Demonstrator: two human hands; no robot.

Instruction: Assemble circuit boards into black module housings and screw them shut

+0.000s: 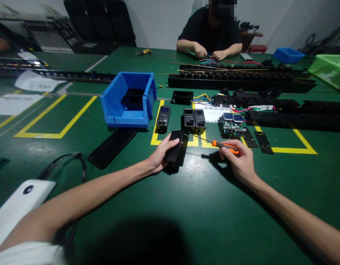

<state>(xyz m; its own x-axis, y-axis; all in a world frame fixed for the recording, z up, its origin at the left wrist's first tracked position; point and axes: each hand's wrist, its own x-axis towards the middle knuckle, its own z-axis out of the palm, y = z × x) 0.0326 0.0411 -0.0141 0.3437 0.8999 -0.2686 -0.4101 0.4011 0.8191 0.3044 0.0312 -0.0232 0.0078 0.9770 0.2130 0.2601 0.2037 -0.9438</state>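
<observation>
My left hand (158,156) is closed around a black rectangular module case (173,151), held tilted just above the green table. An orange and grey screwdriver (227,147) lies in the grip of my right hand (241,162). Its thin shaft points left toward the upper end of the case; whether the tip touches it I cannot tell. Just beyond the case stand two black modules (194,119) side by side, and a third black module (162,119) is to their left. Green circuit boards with small screens (233,125) sit beyond my right hand, beside two flat black plates (263,142).
A blue bin (128,121) holding black parts stands left of centre. Before it lies a black phone-like slab (112,149). A white device (23,206) with a cable is at lower left. Long black rails (241,82) cross the back, where a co-worker (210,36) handles wires.
</observation>
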